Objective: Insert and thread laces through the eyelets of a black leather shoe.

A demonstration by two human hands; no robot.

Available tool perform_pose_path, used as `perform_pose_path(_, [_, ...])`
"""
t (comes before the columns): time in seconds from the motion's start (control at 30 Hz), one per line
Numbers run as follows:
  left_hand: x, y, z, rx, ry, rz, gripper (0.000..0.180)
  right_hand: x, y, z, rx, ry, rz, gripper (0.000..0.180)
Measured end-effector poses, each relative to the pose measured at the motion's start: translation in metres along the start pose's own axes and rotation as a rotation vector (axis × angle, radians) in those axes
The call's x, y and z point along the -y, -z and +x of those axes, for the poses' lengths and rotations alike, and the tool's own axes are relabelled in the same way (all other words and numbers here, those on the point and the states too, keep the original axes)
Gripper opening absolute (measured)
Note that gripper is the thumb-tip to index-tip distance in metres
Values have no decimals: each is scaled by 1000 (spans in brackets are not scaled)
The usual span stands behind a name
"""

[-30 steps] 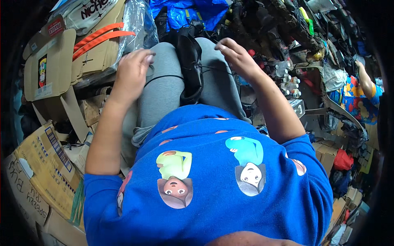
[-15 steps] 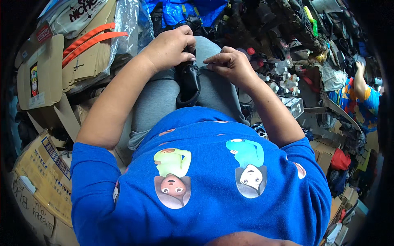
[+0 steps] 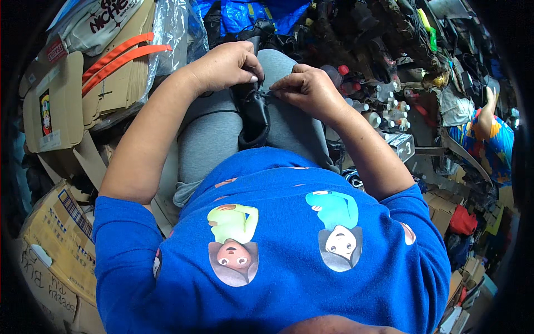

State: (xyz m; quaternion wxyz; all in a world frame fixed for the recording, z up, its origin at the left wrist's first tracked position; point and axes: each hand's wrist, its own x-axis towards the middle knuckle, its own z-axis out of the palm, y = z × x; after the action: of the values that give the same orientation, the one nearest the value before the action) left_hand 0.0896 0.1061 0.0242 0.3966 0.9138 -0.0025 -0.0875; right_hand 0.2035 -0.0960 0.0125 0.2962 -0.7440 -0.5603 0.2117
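Note:
A black shoe (image 3: 254, 114) lies between my knees on my grey trousers, its opening toward me. My left hand (image 3: 225, 67) is closed over the shoe's far part and holds it down. My right hand (image 3: 306, 89) pinches a thin dark lace at the shoe's upper, fingertips meeting close to the left thumb. Both hands touch the shoe. My blue printed shirt fills the lower half of the view.
Flattened cardboard boxes (image 3: 55, 111) with orange straps (image 3: 119, 53) and a clear plastic bag stand at my left. More cartons (image 3: 53, 245) sit at lower left. Small bottles (image 3: 384, 119) and piled dark goods crowd the right. Another person (image 3: 492, 139) in a colourful shirt is at far right.
Both hands came in from my knees to the middle and closed on the black shoe. The right hand has taken the lace between its fingertips.

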Motion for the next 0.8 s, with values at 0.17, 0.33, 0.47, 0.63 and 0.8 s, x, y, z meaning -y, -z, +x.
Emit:
perform_pose_path(0.17, [-1,0,1,89,50,-145,24,-13,-6,3,-34,67,73,20])
perform_pose_path(0.33, [0,-1,2,97,40,-157,29,-18,-8,11,34,16,167,19])
perform_pose_path(0.47, [8,-4,4,74,4,-186,30,-19,-8,15,44,57,134,18])
perform_pose_path(0.63, [15,-4,2,76,-17,-241,32,-18,-6,17,38,123,64,17])
perform_pose_path(0.8, [8,1,0,130,26,-182,35,-22,-10,13,7,151,52,16])
